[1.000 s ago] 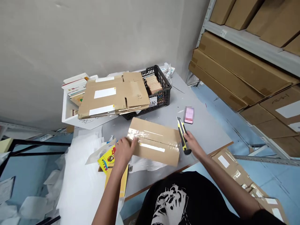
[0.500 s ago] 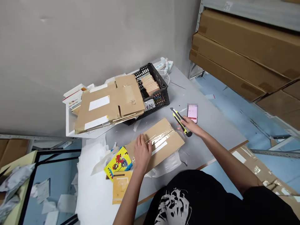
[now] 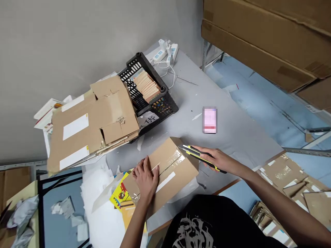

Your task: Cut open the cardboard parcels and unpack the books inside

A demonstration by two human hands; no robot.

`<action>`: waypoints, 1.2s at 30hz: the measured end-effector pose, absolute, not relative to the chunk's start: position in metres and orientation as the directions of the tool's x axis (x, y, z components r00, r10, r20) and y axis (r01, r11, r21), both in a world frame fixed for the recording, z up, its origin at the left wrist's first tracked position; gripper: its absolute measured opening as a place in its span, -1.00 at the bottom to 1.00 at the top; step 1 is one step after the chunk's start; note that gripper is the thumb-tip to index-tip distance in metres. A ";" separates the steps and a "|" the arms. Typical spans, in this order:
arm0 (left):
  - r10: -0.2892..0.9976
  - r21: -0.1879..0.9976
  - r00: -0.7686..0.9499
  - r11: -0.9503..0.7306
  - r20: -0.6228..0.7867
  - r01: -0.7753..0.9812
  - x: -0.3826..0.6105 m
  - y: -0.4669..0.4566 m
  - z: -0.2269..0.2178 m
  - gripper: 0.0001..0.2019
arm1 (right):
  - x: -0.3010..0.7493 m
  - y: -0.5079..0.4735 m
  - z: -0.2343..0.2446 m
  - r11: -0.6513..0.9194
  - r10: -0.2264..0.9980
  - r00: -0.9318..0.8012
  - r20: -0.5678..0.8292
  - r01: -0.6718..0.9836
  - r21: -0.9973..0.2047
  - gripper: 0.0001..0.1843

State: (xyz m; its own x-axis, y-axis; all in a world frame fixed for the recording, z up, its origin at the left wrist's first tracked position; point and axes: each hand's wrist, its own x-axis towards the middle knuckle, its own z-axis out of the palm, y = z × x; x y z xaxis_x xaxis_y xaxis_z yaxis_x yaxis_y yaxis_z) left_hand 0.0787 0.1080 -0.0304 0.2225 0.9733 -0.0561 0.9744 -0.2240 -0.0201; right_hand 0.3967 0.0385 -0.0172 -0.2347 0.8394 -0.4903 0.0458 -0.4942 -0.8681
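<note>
A taped cardboard box [image 3: 168, 168] lies at the near edge of the grey table [image 3: 232, 137]. My left hand [image 3: 145, 177] rests flat on its near left end, fingers spread along the clear tape seam. My right hand [image 3: 216, 159] grips a yellow and black utility knife [image 3: 197, 155], whose tip touches the far right end of the tape seam. A yellow illustrated booklet [image 3: 119, 193] and a tan envelope lie partly under the box at its left.
A black plastic basket [image 3: 151, 93] of tan packets stands behind the box, with flattened cardboard boxes [image 3: 90, 124] leaning left of it. A phone [image 3: 209, 120] lies on the table further right. A power strip [image 3: 165, 51] sits at the back. Shelves with large cartons [image 3: 258, 44] stand on the right.
The box has turned so its seam runs toward me. My right hand brought the knife from beside the phone down to the seam's far end. My left hand stayed on the box.
</note>
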 end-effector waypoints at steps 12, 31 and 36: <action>0.975 -0.038 0.211 -0.214 -0.072 0.976 0.080 0.108 -0.033 -0.39 | 0.402 0.049 -0.022 -0.483 0.828 -0.299 -0.475 0.052 -0.874 -0.44; 0.975 -0.089 0.207 -0.214 -0.077 0.973 0.084 0.107 -0.036 -0.38 | 0.412 0.037 -0.013 -0.573 0.752 -0.332 -0.569 0.097 -0.814 -0.46; 0.973 -0.106 0.215 -0.223 -0.079 0.969 0.084 0.107 -0.037 -0.38 | 0.413 0.034 -0.007 -0.588 0.728 -0.339 -0.596 0.138 -0.797 -0.47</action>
State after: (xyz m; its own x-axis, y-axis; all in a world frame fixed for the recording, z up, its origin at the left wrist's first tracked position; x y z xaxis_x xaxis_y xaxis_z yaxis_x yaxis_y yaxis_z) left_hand 0.0843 0.1074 -0.0365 0.2153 0.9733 -0.0792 0.9691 -0.2229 -0.1059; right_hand 0.4127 0.0342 -0.0071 -0.3391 0.7277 -0.5962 0.1382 -0.5883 -0.7967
